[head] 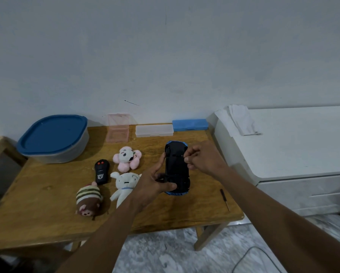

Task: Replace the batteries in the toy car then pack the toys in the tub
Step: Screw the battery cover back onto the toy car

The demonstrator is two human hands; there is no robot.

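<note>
Left hand [153, 182] grips upturned toy car [176, 166], right hand [202, 156] pinches its underside; tub [55, 157] lidded

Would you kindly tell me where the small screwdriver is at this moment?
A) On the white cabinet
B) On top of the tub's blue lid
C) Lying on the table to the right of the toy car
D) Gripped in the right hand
C: the screwdriver lies flat on the wooden table, to the right of the upturned toy car and apart from it.
</note>
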